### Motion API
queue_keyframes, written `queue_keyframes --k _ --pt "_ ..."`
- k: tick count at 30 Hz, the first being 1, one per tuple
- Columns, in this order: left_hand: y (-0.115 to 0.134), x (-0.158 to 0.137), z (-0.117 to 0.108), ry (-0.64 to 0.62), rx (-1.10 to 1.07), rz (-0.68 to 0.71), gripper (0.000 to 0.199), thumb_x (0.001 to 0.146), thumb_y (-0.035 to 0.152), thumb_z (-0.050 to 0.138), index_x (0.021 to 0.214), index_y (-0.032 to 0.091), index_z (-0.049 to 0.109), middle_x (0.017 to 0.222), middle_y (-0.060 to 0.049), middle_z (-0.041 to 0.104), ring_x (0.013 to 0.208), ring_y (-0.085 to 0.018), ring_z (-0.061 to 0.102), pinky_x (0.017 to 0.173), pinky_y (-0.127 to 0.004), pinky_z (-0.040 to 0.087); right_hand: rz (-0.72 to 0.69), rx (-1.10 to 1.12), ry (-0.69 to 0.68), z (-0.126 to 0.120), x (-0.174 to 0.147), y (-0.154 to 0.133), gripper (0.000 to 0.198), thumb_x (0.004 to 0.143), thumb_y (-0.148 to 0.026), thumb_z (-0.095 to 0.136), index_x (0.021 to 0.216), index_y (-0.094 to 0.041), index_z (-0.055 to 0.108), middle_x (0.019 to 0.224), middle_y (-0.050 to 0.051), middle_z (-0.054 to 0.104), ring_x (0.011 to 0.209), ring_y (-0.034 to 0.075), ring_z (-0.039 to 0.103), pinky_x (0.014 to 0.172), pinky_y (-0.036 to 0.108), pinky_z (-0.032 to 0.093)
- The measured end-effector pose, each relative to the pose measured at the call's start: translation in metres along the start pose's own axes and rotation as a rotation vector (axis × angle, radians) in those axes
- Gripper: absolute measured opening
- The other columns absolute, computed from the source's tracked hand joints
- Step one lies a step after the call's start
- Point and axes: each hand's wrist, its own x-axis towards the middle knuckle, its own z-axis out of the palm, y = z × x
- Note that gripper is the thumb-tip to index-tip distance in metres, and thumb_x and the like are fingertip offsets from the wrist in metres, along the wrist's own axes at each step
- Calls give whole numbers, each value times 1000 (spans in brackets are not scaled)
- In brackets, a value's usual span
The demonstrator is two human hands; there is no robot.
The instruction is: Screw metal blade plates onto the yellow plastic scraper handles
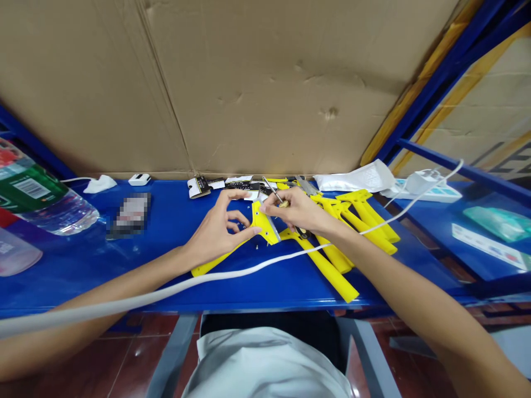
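Note:
My left hand [218,224] is closed on the head of a yellow scraper [263,221], its thumb along the near edge. The scraper's handle slants down and left beneath that hand. A metal blade [272,228] lies along the head's right edge. In my right hand [301,209] is a slim screwdriver [271,189], its metal shaft pointing up and left, away from the scraper. The right fingertips touch the scraper head near the blade's upper end; exactly what they pinch there is hidden. Small screws [256,247] lie on the blue table around the scraper.
Several yellow scrapers [332,271] are piled to the right. Black-and-white packaging cards [199,187] and a white packet [357,178] lie along the cardboard wall. A white cable [249,270] crosses before my arms. At left are a large bottle [37,190] and white adapters [99,184]; a power strip [427,189] sits right.

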Motion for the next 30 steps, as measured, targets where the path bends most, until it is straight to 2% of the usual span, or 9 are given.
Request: queue_keyframes --k 2,5,8,10,14,16,23,27,30 --pt "-1 -2 -5 -26 239 227 69 90 33 90 150 29 57 168 -20 50 94 -19 80 71 -30 68 24 10 16 0 1 1 24 90 -40 84 86 -17 76 61 -4 63 37 6 49 37 20 35" --pt "-3 -5 -9 -134 525 503 52 98 31 83 147 27 67 167 -21 54 99 -23 81 81 -36 70 30 16 29 -1 4 3 18 92 -34 80 86 -17 76 59 -5 63 37 6 48 38 20 35" --pt "-7 -8 -10 -177 716 573 35 107 27 68 142 25 73 161 -21 62 82 -19 81 71 -31 68 29 5 29 -1 5 4 18 95 -32 78 86 -17 76 60 -3 64 37 6 49 38 21 34" --pt "-7 -8 -10 -194 777 547 35 109 23 60 141 26 75 157 -20 67 79 -18 81 66 -28 65 47 3 29 -2 5 4 18 95 -32 78 86 -17 76 58 -4 63 37 6 49 39 22 35" --pt "-5 -7 -10 -261 723 447 39 107 21 56 140 29 76 150 -17 72 115 -29 80 81 -33 67 72 25 29 -3 3 1 22 94 -35 82 84 -17 73 53 -5 60 37 7 47 41 22 36" --pt "-3 -7 -10 -274 640 380 40 106 22 58 141 28 75 150 -18 71 119 -31 77 84 -35 66 87 40 33 -3 3 0 26 93 -39 84 83 -18 72 51 -5 58 37 7 45 42 22 36" --pt "-1 -5 -9 -212 396 216 32 102 20 66 132 26 76 154 -18 69 109 -27 75 82 -32 63 11 127 14 -5 6 0 34 101 -50 75 101 -17 75 53 -5 59 38 9 44 41 24 38" --pt "5 5 -9 -17 40 47 19 104 34 71 116 22 66 108 -12 82 81 -22 78 65 -28 61 -36 -43 127 -17 10 7 29 104 -44 70 115 -17 74 96 8 83 47 11 55 45 30 45" --pt "10 14 -16 20 -308 -134 30 102 39 76 115 23 53 80 -2 77 50 -16 68 48 -24 54 -164 -328 217 -31 15 16 17 99 -34 76 107 -19 77 111 9 84 83 20 75 76 36 57"
